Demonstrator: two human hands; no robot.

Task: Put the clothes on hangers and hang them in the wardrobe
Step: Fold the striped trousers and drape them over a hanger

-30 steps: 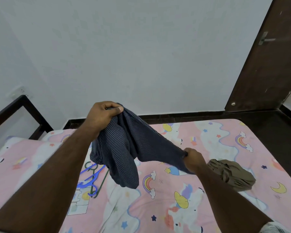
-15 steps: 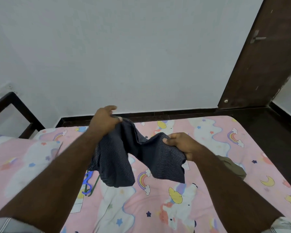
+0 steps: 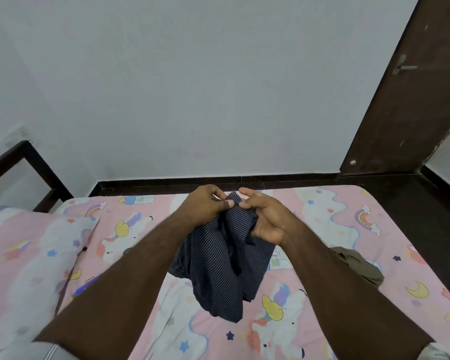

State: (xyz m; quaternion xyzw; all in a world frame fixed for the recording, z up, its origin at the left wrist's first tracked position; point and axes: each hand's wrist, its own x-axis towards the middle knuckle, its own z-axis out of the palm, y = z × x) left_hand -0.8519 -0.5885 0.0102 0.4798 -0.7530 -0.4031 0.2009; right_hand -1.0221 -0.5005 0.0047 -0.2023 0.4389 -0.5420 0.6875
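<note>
Both hands have closed together over half a second: the right hand (image 3: 266, 220), formerly apart and gripping a lower fold, now meets the left hand (image 3: 205, 206) at the top edge of the dark navy pin-striped cotton garment (image 3: 220, 261). Left grip: thumb and fingers pinching that edge. Right grip: fingers curled loosely about the cloth beside it, thumb raised. The garment hangs bunched from both hands above the middle of the bed (image 3: 322, 320), its lowest fold apparently clear of the sheet.

Progress, as judged: early. No garment is on a hanger; the piece in hand is probably being sorted for its waist or collar. A blue plastic hanger (image 3: 85, 288) shows only as a sliver past the left forearm, toward the bed's left edge. A crumpled olive-brown garment (image 3: 361, 263) waits near the right edge. No wardrobe is visible.

Surface: pink sheet printed with unicorns, rainbows and stars; matching pillow (image 3: 24, 255) at left. Beyond: dark bed frame (image 3: 24, 157), plain white wall (image 3: 192, 87), dark skirting, brown wooden door (image 3: 413, 87) at far right.
</note>
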